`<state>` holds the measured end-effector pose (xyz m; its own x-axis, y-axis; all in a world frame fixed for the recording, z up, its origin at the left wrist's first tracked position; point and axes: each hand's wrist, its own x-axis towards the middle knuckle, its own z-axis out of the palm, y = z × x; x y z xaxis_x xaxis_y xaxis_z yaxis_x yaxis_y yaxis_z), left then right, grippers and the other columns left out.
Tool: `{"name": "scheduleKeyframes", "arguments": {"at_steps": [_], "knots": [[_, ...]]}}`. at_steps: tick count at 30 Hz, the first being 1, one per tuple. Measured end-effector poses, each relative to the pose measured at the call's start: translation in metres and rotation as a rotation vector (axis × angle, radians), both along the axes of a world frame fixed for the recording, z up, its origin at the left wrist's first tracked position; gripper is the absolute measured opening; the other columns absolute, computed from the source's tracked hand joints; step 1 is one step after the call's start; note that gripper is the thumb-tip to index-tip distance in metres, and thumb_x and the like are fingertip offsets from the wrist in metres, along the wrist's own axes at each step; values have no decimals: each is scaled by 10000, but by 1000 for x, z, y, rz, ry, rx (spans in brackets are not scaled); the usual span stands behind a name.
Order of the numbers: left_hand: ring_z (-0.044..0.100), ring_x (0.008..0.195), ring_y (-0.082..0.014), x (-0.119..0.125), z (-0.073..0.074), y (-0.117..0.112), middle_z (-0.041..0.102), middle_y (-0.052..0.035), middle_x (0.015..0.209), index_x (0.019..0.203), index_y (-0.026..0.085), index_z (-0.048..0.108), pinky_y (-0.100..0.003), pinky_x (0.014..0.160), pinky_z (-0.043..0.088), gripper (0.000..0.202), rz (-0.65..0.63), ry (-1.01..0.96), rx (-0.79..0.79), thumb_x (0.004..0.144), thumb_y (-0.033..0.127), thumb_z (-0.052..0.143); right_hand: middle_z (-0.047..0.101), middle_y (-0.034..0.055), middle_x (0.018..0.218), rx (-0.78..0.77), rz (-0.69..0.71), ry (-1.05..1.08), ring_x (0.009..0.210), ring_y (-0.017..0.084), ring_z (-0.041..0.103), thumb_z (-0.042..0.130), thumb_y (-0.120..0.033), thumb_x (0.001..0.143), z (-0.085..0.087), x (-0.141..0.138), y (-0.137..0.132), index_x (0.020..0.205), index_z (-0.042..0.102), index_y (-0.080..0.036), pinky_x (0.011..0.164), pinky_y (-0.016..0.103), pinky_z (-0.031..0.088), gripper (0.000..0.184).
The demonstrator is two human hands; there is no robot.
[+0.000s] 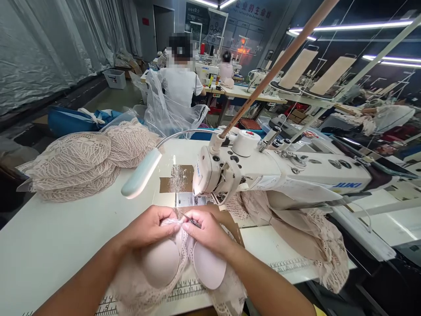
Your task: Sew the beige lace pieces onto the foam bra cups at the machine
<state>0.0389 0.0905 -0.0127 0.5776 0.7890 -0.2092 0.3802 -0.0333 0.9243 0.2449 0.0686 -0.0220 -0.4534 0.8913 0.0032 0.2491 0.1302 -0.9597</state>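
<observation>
Both hands pinch a pale lace bra (161,263) at its centre, between the two moulded cups, close in front of the sewing machine's needle area. My left hand (153,226) is closed on the lace edge, thumb on top. My right hand (207,230) grips the same spot from the other side, with a small dark metal tool, perhaps thread snips (194,222), tucked in its fingers. The bra's cups hang toward me over a ruler strip (184,290) on the table. Just beyond the hands stands the white JUKI sewing machine (240,164).
A stack of lace cups (75,166) lies at the table's left. A lamp (141,173) on a bendy neck hangs left of the machine head. More beige lace garments (305,237) drape under the machine arm at right. A person in a white shirt (180,87) sits ahead.
</observation>
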Motion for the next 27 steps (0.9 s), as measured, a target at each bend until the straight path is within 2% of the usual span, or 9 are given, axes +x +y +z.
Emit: {"name": "scheduleKeyframes", "arguments": {"at_steps": [3,5,9,14,21,24,27], "knots": [[534,629,-133,-1,-2,1,602,0,679,718,147,613,-217,562,390,294,-7,-76,-122,819,423,617,623,29,853,3,-8,-26,787,157,577,507,-401,904,2,11,3,1035,587,-176,704,266,465,273],[573,681,-161,-2,-1,2,646,-34,742,767,133,646,-239,605,421,303,-20,-121,-198,819,431,623,636,26,852,2,11,-84,780,155,582,449,-415,936,3,18,5,1060,601,-194,709,271,460,296],[522,622,-133,-1,-1,2,608,-23,693,733,122,648,-223,559,384,335,-10,-166,-253,818,446,629,654,29,998,-47,8,-98,893,177,599,572,-379,866,3,24,8,1034,648,-224,772,279,463,242],[420,561,-98,2,-5,0,514,11,609,687,115,636,-208,508,299,343,1,-162,-248,806,436,641,633,-6,833,-73,-6,-164,749,147,583,638,-326,809,7,17,5,966,655,-229,659,248,447,185],[342,552,-80,5,-11,0,408,37,584,624,110,579,-199,488,250,354,-3,-158,-297,769,418,677,663,-3,857,6,-17,-133,801,154,598,640,-261,805,16,5,-1,905,671,-206,691,254,442,118],[341,544,-76,8,-9,-1,411,38,577,618,110,579,-194,480,256,365,-3,-174,-321,760,429,688,665,0,854,33,-38,-123,801,153,603,633,-264,817,14,2,-2,883,675,-202,695,257,446,100],[383,531,-77,9,-6,-1,478,25,573,626,107,618,-189,480,296,354,0,-191,-326,768,425,689,661,3,816,47,-73,-94,780,148,602,614,-233,822,9,1,-1,830,668,-189,695,256,450,70]]}}
